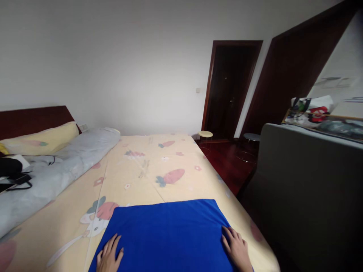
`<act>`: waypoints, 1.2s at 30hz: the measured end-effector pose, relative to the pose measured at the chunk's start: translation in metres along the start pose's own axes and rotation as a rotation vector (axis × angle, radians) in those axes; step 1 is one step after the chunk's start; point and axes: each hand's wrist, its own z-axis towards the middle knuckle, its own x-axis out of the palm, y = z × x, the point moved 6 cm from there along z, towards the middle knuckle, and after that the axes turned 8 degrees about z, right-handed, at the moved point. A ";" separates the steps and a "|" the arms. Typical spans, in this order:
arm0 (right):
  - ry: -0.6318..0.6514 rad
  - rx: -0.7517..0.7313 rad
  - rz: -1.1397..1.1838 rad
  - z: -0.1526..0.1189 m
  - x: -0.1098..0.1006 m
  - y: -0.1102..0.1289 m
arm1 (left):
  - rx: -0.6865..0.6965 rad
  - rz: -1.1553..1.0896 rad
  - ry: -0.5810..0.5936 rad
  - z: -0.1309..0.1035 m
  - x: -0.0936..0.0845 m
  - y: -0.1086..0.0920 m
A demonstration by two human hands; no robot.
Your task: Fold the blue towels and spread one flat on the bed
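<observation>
A bright blue cloth (pixel 167 234) lies spread flat on the near part of a bed covered by a pale yellow sheet with strawberry prints (pixel 147 170). My left hand (pixel 109 257) rests flat on the cloth's near left edge, fingers apart. On the cloth's right edge lies my right hand (pixel 236 249), also flat with fingers spread. Neither hand grips anything.
A rolled grey quilt (pixel 62 162) and a yellow pillow (pixel 42 138) lie by the dark headboard at left, with black items and cables (pixel 14 173) on them. Right of the bed stands a grey cabinet (pixel 306 189) with clutter on top. Two small round stools (pixel 205 134) stand near dark doorways.
</observation>
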 end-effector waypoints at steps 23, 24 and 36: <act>0.153 -0.149 0.059 0.091 0.057 0.107 | 0.091 -0.017 0.059 0.108 0.001 -0.073; 0.134 -0.126 0.039 0.098 0.050 0.089 | 0.061 0.005 0.054 0.113 0.002 -0.058; -0.041 0.110 -0.164 0.113 0.031 0.011 | -0.421 -0.024 -0.019 0.129 0.004 0.001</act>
